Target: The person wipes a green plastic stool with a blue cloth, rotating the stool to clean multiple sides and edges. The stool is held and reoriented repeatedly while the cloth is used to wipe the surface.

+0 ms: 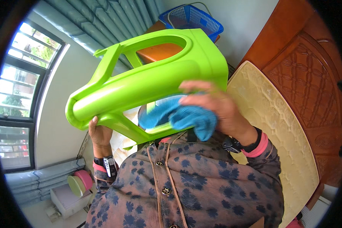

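Observation:
A bright green molded plastic frame (136, 82), with oval and angular openings, is tilted in front of my chest. My left hand (100, 132) grips its lower left edge, the thumb showing on the near side. A blue cloth (193, 121) hangs from my right hand (216, 105), which is blurred and lies against or just over the frame's lower right part. Part of the cloth lies across the lower opening. I cannot tell whether the right fingertips touch the plastic. Both wrists bear a strapped device over pink cuffs.
A blue plastic basket (192, 18) stands on a wooden surface behind the frame. On the right, a yellowish mattress (269, 122) lies beside a carved wooden panel (305, 74). Windows and blue curtains are at left. Pink and green basins (77, 183) rest on a box at lower left.

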A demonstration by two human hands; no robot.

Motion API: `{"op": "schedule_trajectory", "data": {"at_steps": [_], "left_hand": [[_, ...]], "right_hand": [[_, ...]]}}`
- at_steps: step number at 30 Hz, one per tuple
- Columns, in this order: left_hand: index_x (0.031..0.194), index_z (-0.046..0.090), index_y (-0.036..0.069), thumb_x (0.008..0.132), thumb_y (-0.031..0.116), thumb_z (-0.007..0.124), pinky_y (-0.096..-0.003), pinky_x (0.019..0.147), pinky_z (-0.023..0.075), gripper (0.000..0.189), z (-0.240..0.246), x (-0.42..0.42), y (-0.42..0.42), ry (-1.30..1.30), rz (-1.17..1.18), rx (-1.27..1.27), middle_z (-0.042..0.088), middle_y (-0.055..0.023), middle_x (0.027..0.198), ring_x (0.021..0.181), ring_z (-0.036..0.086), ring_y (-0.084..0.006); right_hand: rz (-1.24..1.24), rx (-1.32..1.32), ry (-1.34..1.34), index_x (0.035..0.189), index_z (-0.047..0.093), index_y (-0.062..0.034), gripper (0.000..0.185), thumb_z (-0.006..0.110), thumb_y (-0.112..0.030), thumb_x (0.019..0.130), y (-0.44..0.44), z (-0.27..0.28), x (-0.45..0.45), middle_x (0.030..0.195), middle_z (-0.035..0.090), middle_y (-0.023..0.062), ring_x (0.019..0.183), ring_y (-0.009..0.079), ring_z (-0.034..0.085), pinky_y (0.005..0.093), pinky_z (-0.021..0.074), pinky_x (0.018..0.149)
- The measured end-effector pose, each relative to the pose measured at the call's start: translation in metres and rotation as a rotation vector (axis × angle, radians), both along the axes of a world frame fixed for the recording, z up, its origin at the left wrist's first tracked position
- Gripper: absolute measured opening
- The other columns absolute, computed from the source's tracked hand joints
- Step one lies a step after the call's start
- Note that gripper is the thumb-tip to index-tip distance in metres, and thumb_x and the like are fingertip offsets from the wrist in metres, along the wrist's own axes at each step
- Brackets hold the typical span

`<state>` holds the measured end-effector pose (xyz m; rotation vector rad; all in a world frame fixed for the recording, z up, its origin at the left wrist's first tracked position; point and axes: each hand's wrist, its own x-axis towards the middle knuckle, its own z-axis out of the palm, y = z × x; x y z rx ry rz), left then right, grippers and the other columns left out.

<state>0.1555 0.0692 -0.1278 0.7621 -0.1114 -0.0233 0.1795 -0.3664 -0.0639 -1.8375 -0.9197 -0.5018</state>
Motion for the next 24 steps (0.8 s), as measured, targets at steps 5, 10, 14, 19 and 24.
{"op": "schedule_trajectory", "data": {"at_steps": [5,10,14,19,24], "left_hand": [[0.151,0.046,0.005,0.099,0.021,0.057,-0.0567,0.12,0.0333,0.056,-0.002,0.002,0.006,-0.005,0.039,-0.021,0.051,-0.0147,0.153,0.141,0.047,-0.035],[0.15,0.046,0.004,0.099,0.022,0.06,-0.0524,0.118,0.0373,0.056,0.004,-0.001,0.004,0.067,0.064,0.013,0.054,-0.0138,0.149,0.139,0.049,-0.0322],[0.15,0.046,0.004,0.1,0.024,0.06,-0.0506,0.117,0.0394,0.055,0.008,-0.003,0.0,0.109,0.108,0.022,0.055,-0.0134,0.148,0.138,0.051,-0.0308],[0.15,0.045,0.005,0.104,0.026,0.056,-0.0501,0.116,0.0427,0.052,0.009,-0.003,-0.005,0.141,0.105,0.018,0.054,-0.0131,0.15,0.137,0.053,-0.0297],[0.151,0.045,0.006,0.107,0.03,0.051,-0.0496,0.11,0.0492,0.051,0.013,-0.008,-0.006,0.083,0.046,0.087,0.054,-0.0129,0.15,0.135,0.056,-0.03]], "right_hand": [[-0.296,-0.356,-0.256,0.109,0.075,-0.0222,0.03,0.075,-0.02,0.079,-0.004,-0.01,0.013,0.116,0.064,0.0035,0.106,0.0254,0.062,0.039,0.0501,0.089],[-0.135,-0.456,-0.079,0.093,0.077,-0.0192,0.015,0.071,-0.016,0.079,-0.029,-0.069,-0.022,0.107,0.066,0.0032,0.105,0.0247,0.063,0.0381,0.0509,0.088],[-0.165,-0.242,0.381,0.101,0.077,-0.0136,0.023,0.073,-0.004,0.08,-0.071,-0.052,-0.026,0.106,0.067,0.0069,0.106,0.0275,0.066,0.0378,0.0531,0.09],[-0.546,0.306,0.06,0.123,0.067,-0.0047,0.036,0.072,-0.007,0.088,-0.08,-0.031,0.025,0.121,0.065,0.0133,0.115,0.0296,0.063,0.0382,0.0485,0.101],[-0.423,0.376,0.421,0.142,0.055,0.0003,0.051,0.052,-0.038,0.108,-0.04,-0.125,0.024,0.136,0.063,0.0151,0.121,0.0267,0.061,0.0374,0.046,0.102]]}}
